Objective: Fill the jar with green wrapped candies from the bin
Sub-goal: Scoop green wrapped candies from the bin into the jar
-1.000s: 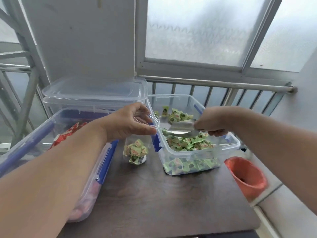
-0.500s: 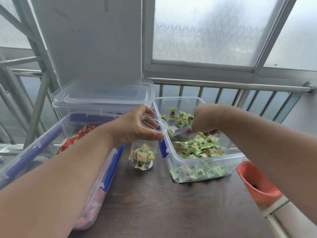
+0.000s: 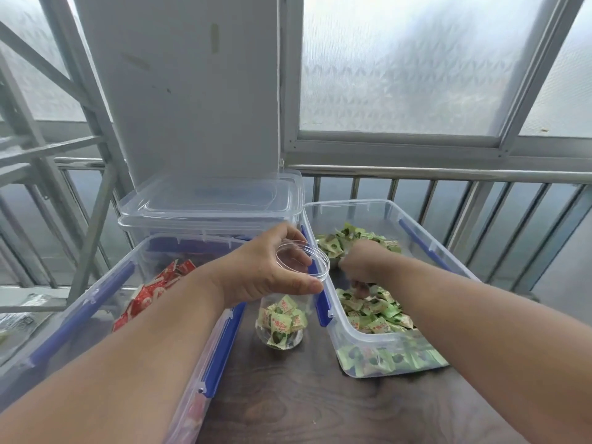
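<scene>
The jar (image 3: 283, 312), clear and upright, is stood on the dark counter (image 3: 320, 405) and taken here as the landmark; its upper part is gripped by the left hand (image 3: 269, 274), thumb on the near side and fingers curled round the far side of the open rim; a shallow layer of green wrapped candies (image 3: 282, 322) is seen at its bottom; just right of the jar, the bin (image 3: 368, 363) with blue clips is set, filled with more green wrapped candies; inside it, right of the jar's rim, the right hand (image 3: 365, 264) is lowered among the sweets with fingers curled downward, though whether anything is pinched cannot be told; left of the jar a second clear box (image 3: 105, 283) of red packets (image 3: 150, 293) is placed; behind the jar a lidded container (image 3: 211, 203) is stacked.
</scene>
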